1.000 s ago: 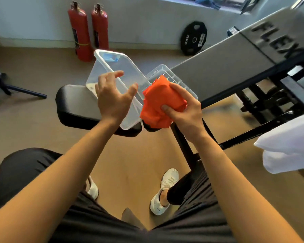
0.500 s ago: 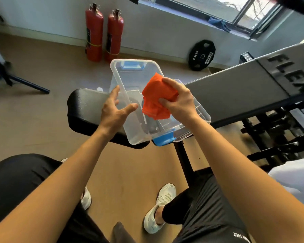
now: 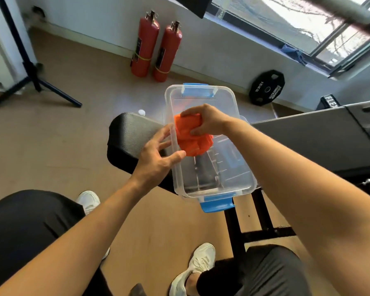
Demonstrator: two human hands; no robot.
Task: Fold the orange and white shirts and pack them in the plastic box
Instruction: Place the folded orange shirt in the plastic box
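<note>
One orange shirt (image 3: 192,138), gripped by the right hand (image 3: 209,122), is inside one plastic box (image 3: 233,163) mid-frame on the bench (image 3: 128,133); left hand (image 3: 158,159), fingers spread loose, touches its wall. Two extinguishers (image 3: 144,43) upper centre.

A gym; padded weight bench (image 3: 132,135); weight plate (image 3: 266,88).

The shirt (image 3: 190,137) is plain bright orange. The plastic box (image 3: 239,178) is clear with blue latches. The table (image 3: 128,135) has black padding. Two fire extinguishers (image 3: 144,45) far left are red. The floor (image 3: 62,133) is tan.
</note>
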